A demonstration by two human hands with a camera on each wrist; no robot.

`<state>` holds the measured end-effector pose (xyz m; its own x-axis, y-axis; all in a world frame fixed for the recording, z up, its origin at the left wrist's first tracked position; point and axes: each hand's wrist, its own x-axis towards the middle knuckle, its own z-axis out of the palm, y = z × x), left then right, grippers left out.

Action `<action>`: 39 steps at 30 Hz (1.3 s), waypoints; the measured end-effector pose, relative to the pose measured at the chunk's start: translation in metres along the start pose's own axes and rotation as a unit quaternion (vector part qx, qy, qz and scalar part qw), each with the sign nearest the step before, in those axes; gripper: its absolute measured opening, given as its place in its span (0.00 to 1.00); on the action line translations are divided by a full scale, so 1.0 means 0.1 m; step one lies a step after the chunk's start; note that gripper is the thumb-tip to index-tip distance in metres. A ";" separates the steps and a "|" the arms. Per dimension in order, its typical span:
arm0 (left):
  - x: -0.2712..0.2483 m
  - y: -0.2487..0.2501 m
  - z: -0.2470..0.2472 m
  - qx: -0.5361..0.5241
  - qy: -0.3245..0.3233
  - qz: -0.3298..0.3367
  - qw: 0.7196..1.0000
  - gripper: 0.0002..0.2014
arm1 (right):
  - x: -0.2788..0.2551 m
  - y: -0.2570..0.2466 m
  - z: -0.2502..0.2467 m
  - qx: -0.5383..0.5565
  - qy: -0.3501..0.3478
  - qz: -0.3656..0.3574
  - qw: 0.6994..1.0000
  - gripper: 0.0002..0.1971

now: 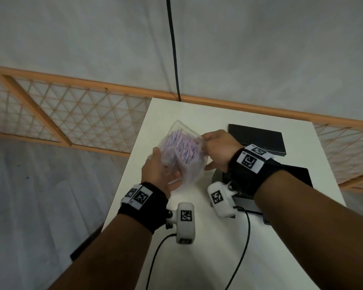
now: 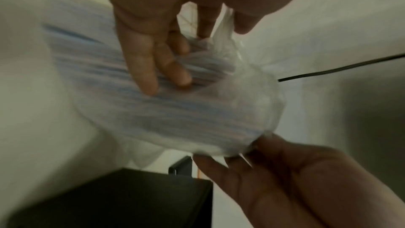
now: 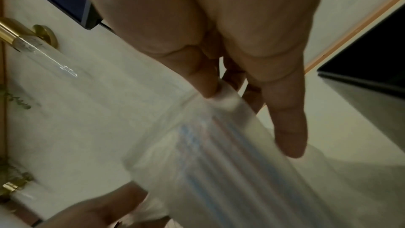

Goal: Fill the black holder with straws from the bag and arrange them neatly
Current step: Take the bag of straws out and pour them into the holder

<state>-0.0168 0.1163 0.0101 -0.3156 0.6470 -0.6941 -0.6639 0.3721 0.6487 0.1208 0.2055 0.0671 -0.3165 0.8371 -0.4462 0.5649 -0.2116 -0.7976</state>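
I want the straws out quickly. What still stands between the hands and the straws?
The clear plastic bag itself. The straws all lie inside it, and both the left hand and the right hand grip only the plastic from outside. Whether its mouth is open cannot be told; the wrist views are blurred.
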 end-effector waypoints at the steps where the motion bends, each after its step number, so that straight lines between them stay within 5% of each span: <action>1: 0.03 -0.03 0.00 -0.014 -0.033 -0.014 0.999 0.33 | -0.02 -0.03 0.04 0.003 -0.003 -0.003 1.000 0.10; 6: 0.02 -0.06 -0.01 -0.127 -0.143 -0.068 0.979 0.46 | -0.12 -0.13 0.04 0.071 0.014 -0.051 0.996 0.15; 10: 0.00 -0.06 0.10 -0.206 -0.171 -0.095 0.959 0.45 | -0.21 -0.17 -0.16 0.167 0.073 -0.106 0.978 0.15; 13: -0.08 -0.04 0.31 -0.211 -0.215 -0.116 0.947 0.41 | -0.22 -0.14 -0.33 0.285 0.085 -0.065 0.953 0.16; 15: -0.12 -0.05 0.47 -0.171 -0.244 -0.092 0.950 0.36 | -0.21 -0.12 -0.45 0.237 0.090 -0.044 0.966 0.20; 18: -0.18 -0.10 0.69 -0.099 -0.265 -0.042 0.958 0.31 | -0.24 -0.10 -0.61 0.136 0.117 -0.016 0.984 0.40; 21: -0.20 -0.15 0.82 -0.067 -0.263 -0.012 0.962 0.29 | -0.26 -0.06 -0.74 0.116 0.087 -0.044 0.988 0.44; 23: -0.19 -0.20 0.88 -0.047 -0.281 0.006 0.959 0.34 | -0.27 -0.01 -0.85 0.126 0.031 -0.069 0.989 0.40; 28: -0.28 -0.29 1.05 -0.053 -0.291 -0.002 0.955 0.33 | -0.34 0.07 -1.01 0.139 -0.035 -0.131 0.981 0.11; 33: -0.40 -0.27 1.16 -0.097 -0.345 -0.103 0.928 0.42 | -0.39 0.15 -1.12 0.107 -0.013 -0.127 0.986 0.08; 37: -0.40 -0.25 1.24 -0.093 -0.343 -0.046 0.934 0.36 | -0.46 0.20 -1.19 0.151 -0.012 -0.128 0.980 0.08; 39: -0.36 -0.29 1.26 -0.088 -0.306 0.005 0.948 0.44 | -0.45 0.24 -1.21 0.221 0.010 -0.089 0.971 0.13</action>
<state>0.0994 0.1664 0.0551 0.0950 0.9349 -0.3421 -0.7834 0.2823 0.5538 0.2407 0.2234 0.1173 -0.3613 0.8894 -0.2800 0.1190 -0.2538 -0.9599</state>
